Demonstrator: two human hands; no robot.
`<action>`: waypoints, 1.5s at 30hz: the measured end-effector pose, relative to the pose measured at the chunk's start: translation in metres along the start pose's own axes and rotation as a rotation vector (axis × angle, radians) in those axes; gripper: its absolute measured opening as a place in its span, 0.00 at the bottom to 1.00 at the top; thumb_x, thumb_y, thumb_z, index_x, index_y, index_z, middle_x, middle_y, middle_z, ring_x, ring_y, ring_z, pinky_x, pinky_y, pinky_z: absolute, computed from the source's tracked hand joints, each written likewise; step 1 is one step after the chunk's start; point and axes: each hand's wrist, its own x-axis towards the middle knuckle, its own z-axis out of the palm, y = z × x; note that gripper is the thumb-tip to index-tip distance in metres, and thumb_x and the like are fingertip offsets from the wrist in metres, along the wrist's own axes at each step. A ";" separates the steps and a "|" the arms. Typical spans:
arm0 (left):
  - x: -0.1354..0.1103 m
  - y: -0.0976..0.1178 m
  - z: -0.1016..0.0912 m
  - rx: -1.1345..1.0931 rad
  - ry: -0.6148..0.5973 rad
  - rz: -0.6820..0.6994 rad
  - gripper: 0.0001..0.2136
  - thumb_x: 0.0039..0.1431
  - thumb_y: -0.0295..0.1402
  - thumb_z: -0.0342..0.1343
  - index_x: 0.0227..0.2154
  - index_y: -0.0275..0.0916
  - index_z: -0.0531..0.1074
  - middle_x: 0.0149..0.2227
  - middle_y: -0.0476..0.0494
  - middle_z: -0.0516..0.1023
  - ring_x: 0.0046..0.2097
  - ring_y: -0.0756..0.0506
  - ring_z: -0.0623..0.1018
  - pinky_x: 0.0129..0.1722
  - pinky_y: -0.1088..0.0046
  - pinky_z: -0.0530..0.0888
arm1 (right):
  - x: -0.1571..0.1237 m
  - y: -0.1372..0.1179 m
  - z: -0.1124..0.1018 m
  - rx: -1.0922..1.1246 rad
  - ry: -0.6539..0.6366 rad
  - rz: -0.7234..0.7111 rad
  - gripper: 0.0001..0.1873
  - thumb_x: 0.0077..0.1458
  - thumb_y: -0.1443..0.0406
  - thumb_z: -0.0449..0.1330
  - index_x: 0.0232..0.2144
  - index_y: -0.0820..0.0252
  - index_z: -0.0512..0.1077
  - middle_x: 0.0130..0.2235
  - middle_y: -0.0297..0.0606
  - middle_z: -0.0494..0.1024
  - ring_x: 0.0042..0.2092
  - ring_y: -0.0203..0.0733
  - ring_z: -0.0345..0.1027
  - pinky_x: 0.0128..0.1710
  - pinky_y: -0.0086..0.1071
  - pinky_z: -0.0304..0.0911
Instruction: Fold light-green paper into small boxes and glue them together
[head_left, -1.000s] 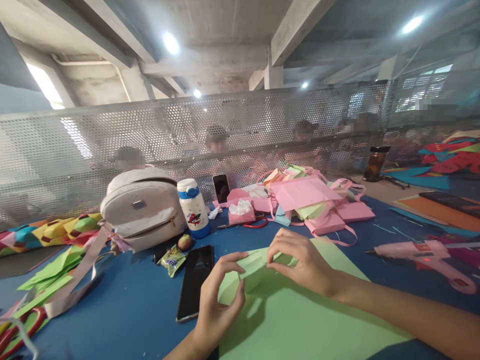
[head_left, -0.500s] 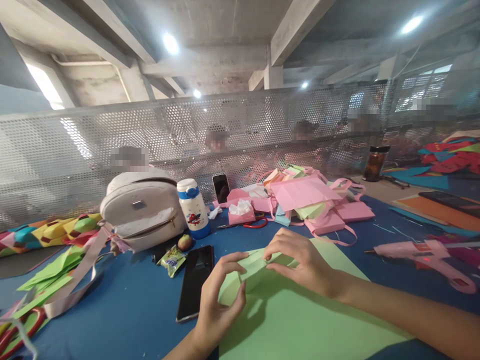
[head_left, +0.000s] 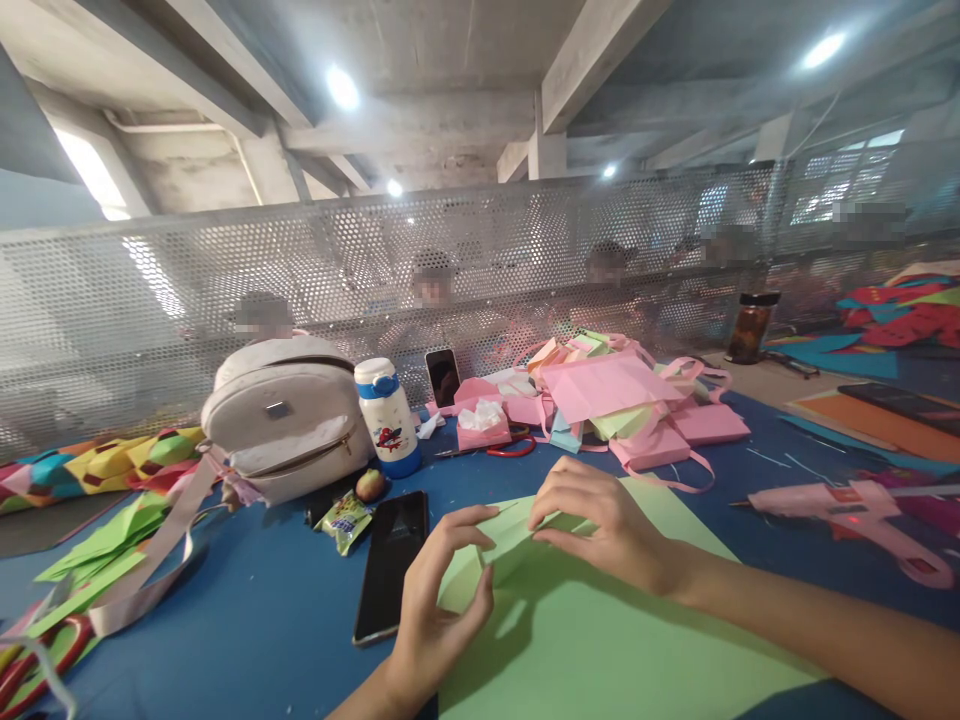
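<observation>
Large light green paper (head_left: pixel 615 640) lies in front of me on the blue table. Between my hands a folded green paper piece or flap (head_left: pixel 510 540) stands up at its far left part; whether it is separate from the sheet I cannot tell. My left hand (head_left: pixel 442 600) has its thumb and fingers curved about the flap's left end. With thumb and fingertips together, my right hand (head_left: pixel 600 520) pinches the flap's other end. Just left of my left hand lies a black phone (head_left: pixel 390 565).
Behind are a white backpack (head_left: pixel 285 425), a bottle (head_left: pixel 388 420), an upright phone (head_left: pixel 442 378), red-handled scissors (head_left: pixel 514 447) and pink paper bags (head_left: pixel 611 385). A pink glue gun (head_left: pixel 855 510) lies right. Green paper strips (head_left: pixel 112 540) lie left. People sit beyond the perforated screen (head_left: pixel 495 230).
Both hands keep nearly the same place and hold. The fingers of my right hand have shifted slightly on the green paper.
</observation>
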 end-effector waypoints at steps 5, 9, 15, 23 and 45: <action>0.000 0.000 0.000 0.000 -0.003 -0.003 0.09 0.59 0.23 0.53 0.41 0.41 0.68 0.48 0.37 0.78 0.48 0.42 0.79 0.47 0.67 0.76 | 0.001 -0.002 -0.002 -0.013 -0.012 0.011 0.04 0.62 0.64 0.62 0.34 0.58 0.75 0.33 0.38 0.80 0.37 0.42 0.68 0.37 0.35 0.64; 0.000 0.001 0.000 0.000 -0.009 -0.001 0.09 0.60 0.23 0.53 0.41 0.41 0.67 0.49 0.36 0.77 0.49 0.42 0.79 0.47 0.66 0.76 | 0.001 -0.002 -0.002 -0.025 -0.007 0.010 0.03 0.61 0.65 0.63 0.34 0.58 0.75 0.33 0.37 0.80 0.37 0.41 0.67 0.37 0.34 0.64; -0.001 -0.001 0.001 -0.012 -0.020 -0.003 0.10 0.60 0.22 0.53 0.42 0.42 0.67 0.49 0.37 0.77 0.49 0.43 0.78 0.48 0.67 0.75 | 0.001 -0.001 -0.001 0.000 -0.001 0.023 0.04 0.62 0.64 0.62 0.33 0.57 0.75 0.33 0.38 0.80 0.37 0.42 0.67 0.37 0.35 0.64; -0.001 0.000 0.000 -0.014 -0.015 0.002 0.10 0.59 0.22 0.53 0.41 0.42 0.67 0.49 0.38 0.77 0.49 0.43 0.79 0.48 0.68 0.75 | -0.001 0.000 -0.001 0.019 0.001 0.032 0.03 0.60 0.66 0.63 0.33 0.57 0.75 0.33 0.36 0.79 0.37 0.41 0.66 0.38 0.34 0.63; -0.001 -0.002 0.000 -0.037 -0.037 -0.004 0.10 0.60 0.22 0.52 0.42 0.42 0.67 0.49 0.40 0.76 0.50 0.46 0.77 0.50 0.71 0.73 | -0.001 0.001 0.000 0.000 -0.003 0.029 0.04 0.62 0.65 0.62 0.33 0.57 0.74 0.32 0.37 0.79 0.37 0.42 0.66 0.37 0.34 0.63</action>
